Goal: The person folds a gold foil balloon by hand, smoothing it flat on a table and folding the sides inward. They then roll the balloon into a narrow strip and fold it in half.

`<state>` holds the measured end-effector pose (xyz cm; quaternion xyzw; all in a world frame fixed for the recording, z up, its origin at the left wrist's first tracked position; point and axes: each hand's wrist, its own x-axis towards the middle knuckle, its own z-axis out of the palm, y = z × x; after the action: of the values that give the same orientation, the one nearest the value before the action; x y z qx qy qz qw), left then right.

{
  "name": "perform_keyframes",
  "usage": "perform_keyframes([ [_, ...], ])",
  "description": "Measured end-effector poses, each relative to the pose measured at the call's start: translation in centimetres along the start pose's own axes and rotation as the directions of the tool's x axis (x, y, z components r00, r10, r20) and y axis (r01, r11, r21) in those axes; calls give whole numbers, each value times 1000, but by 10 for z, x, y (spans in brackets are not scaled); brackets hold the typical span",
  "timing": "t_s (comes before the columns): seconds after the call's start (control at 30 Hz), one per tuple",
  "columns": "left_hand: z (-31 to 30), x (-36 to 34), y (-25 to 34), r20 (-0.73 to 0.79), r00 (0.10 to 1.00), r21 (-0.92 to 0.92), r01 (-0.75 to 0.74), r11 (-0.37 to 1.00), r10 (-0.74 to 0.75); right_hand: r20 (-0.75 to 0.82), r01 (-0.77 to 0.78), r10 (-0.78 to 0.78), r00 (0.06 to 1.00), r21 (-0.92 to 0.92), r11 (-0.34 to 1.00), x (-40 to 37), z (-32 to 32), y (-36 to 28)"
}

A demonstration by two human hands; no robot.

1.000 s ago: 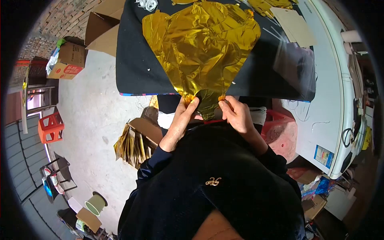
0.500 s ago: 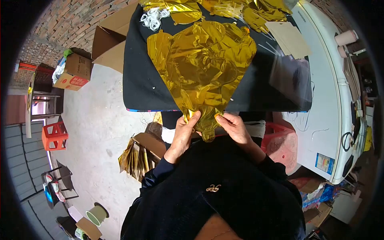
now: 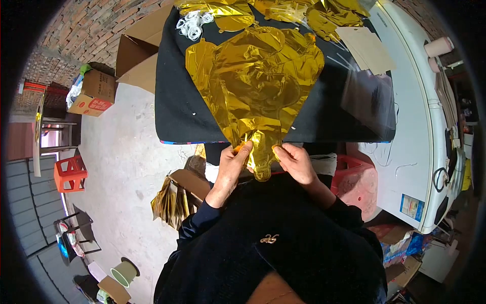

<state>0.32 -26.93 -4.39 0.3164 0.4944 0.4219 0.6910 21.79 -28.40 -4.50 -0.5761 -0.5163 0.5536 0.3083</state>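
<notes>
A large, crinkled gold foil sheet (image 3: pixel 263 76) lies spread on the black-covered table (image 3: pixel 182 111), its narrow lower end hanging past the front edge. My left hand (image 3: pixel 233 164) pinches the left side of that narrow end between thumb and fingers. On the other side, my right hand (image 3: pixel 298 162) grips the foil the same way. A small rounded tab of foil hangs down between the two hands. More gold foil pieces (image 3: pixel 233 17) and a bundle of white string (image 3: pixel 193 24) lie at the table's far side.
Beige cards (image 3: pixel 367 50) and clear plastic sleeves (image 3: pixel 369 101) lie on the table's right side. A white appliance (image 3: pixel 415 126) stands to the right, with a red stool (image 3: pixel 354 185) below. An open carton of folded gold foil (image 3: pixel 172 202) sits at lower left.
The foil between my hands has shifted slightly, and its creases and bright reflections look different. Both hands keep their hold in nearly the same place.
</notes>
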Motion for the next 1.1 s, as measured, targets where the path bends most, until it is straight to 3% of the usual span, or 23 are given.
perform_keyframes([
  [0.03,0,0,0,-1,1000,-4,10,1000,-10,-28,22,-29,999,-210,977,-1,-4,-6],
  [0.07,-1,0,1,-2,1000,-9,18,1000,-18,-120,107,-160,980,-358,928,-4,-7,-13],
  [0.13,2,-4,9,-27,997,-11,76,997,-76,-233,203,-439,868,-641,741,-11,-13,-31],
  [0.17,4,-6,11,-40,994,-13,106,994,-106,-261,195,-506,822,-705,681,-9,-19,-40],
  [0.27,-27,-2,-6,-44,998,340,-35,940,54,-222,260,-715,663,-827,499,10,-40,-48],
  [0.3,-32,-6,-6,-65,973,405,-175,897,220,-187,267,-735,652,-850,454,18,-44,-53],
  [0.33,-31,-16,11,-175,967,548,-59,834,184,-152,274,-754,639,-871,408,26,-48,-59],
  [0.4,-25,-28,43,-304,913,685,10,729,273,-95,290,-787,610,-898,332,45,-54,-68],
  [0.47,-35,-20,52,-52,729,887,-280,367,683,-48,310,-816,576,-911,272,69,-59,-74],
  [0.5,-34,-15,61,-31,741,887,-290,361,671,-12,284,-821,571,-935,212,83,-63,-75],
  [0.6,-19,18,89,267,594,914,-406,-4,759,-15,254,-825,566,-948,191,136,-76,-84],
  [0.73,-6,67,97,451,630,880,-433,-195,632,-160,103,-763,626,-953,285,220,-99,-98],
  [0.8,-4,88,93,496,632,863,-435,-257,595,-226,17,-713,664,-948,317,248,-103,-106],
  [0.9,0,105,86,525,649,851,-420,-316,550,-230,-31,-478,847,-921,389,269,-109,-116],
  [1.0,2,115,79,541,653,841,-428,-331,531,-198,31,-366,909,-845,534,279,-118,-115],
  [1.1,3,121,77,552,646,834,-431,-346,527,-205,53,-371,906,-814,578,280,-126,-114],
])
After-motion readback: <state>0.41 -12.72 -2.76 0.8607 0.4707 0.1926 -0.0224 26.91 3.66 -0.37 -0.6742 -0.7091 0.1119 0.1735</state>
